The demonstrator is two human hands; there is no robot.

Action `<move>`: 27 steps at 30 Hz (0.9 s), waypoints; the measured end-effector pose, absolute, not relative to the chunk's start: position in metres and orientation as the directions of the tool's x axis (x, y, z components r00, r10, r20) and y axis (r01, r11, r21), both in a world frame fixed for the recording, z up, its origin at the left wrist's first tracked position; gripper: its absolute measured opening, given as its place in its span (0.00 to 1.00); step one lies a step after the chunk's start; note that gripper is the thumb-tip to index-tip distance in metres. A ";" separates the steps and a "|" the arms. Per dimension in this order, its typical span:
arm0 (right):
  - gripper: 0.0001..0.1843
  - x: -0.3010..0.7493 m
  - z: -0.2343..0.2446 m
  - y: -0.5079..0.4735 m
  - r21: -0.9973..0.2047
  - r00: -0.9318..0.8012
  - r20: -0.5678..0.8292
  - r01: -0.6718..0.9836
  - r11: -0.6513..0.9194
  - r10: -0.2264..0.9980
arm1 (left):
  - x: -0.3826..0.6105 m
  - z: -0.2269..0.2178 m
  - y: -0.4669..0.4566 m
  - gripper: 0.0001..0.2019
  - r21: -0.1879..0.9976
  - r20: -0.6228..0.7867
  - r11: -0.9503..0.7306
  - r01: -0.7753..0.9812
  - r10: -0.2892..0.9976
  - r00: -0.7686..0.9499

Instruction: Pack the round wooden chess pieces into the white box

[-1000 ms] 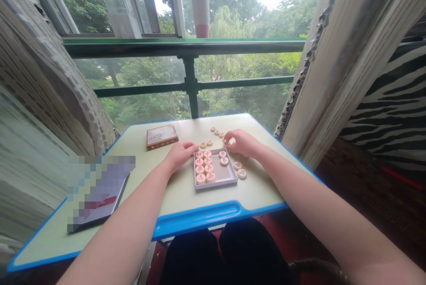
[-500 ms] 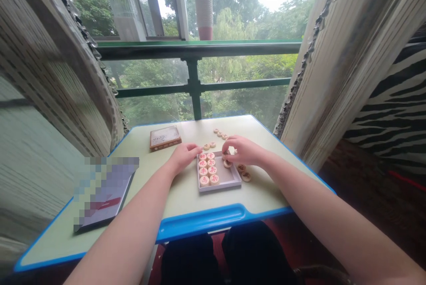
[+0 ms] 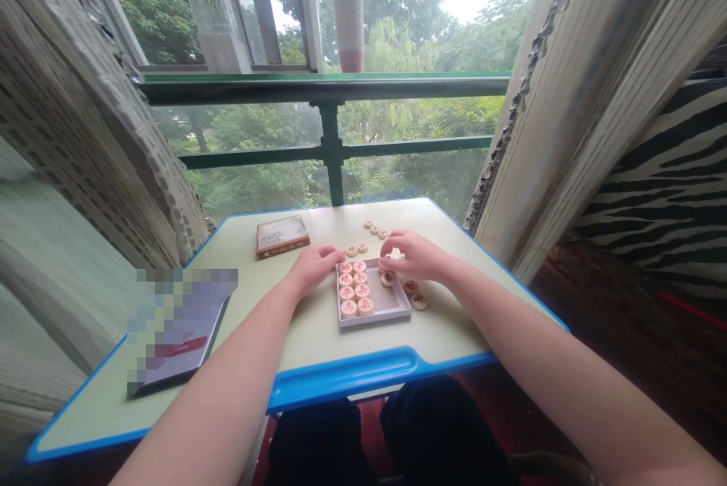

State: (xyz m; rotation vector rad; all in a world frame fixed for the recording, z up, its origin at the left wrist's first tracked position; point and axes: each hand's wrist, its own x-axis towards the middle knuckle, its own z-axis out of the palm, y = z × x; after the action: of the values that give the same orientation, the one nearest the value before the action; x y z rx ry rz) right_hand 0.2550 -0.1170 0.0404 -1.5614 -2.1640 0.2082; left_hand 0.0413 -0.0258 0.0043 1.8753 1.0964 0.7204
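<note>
A shallow white box [image 3: 382, 317] lies on the table with two columns of red-marked Chinese chess pieces [image 3: 362, 291] along its left side. At its back left corner, my left hand [image 3: 315, 266] has fingers and thumb brought together on the box edge. Over the back right part is my right hand [image 3: 417, 255], thumb and fingers pinched on a Chinese chess piece [image 3: 384, 265], partly hidden by the fingertips. Just in front of that, a dark-marked piece [image 3: 388, 279] rests in the box. Two more dark-marked pieces [image 3: 419, 301] lie right of the box.
Beyond the box are two loose pieces [image 3: 352, 250] and a short row of pieces [image 3: 375, 230]. A brown-sided box lid [image 3: 282, 235] stands at the back left. A tablet-like device [image 3: 187, 342], partly pixelated, lies at the left. The table [image 3: 307, 350] has a blue rim.
My right hand has shifted slightly, and the piece at its fingertips sits lower, closer to the row in the box. My left hand stays at the box corner.
</note>
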 end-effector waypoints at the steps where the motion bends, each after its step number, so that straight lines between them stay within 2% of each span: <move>1: 0.08 0.256 0.039 -0.116 -0.383 -0.228 0.284 0.864 0.328 0.931 | 0.041 0.004 -0.025 0.20 0.864 0.066 -0.278 0.419 0.889 0.453; 9: 0.17 0.260 0.032 -0.109 -0.337 -0.220 0.236 0.895 0.292 0.946 | 0.041 0.003 -0.023 0.25 0.878 0.074 -0.269 0.396 0.893 0.444; 20: 0.15 0.261 0.035 -0.109 -0.326 -0.188 0.219 0.911 0.253 0.957 | 0.041 -0.001 -0.020 0.24 0.888 0.061 -0.255 0.382 0.890 0.452; 24: 0.14 0.263 0.042 -0.110 -0.326 -0.073 0.211 0.935 0.141 0.975 | 0.041 -0.001 -0.019 0.23 0.895 0.055 -0.246 0.373 0.889 0.454; 27: 0.10 0.265 0.049 -0.115 -0.326 0.017 0.119 0.945 0.024 0.993 | 0.041 0.000 -0.021 0.23 0.902 0.044 -0.228 0.366 0.893 0.448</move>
State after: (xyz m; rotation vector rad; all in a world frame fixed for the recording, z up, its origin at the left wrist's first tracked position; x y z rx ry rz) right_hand 0.2647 -0.1149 0.0492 -1.9850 -1.9922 0.2129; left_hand 0.0406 -0.0212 0.0005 1.7981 1.0755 0.7338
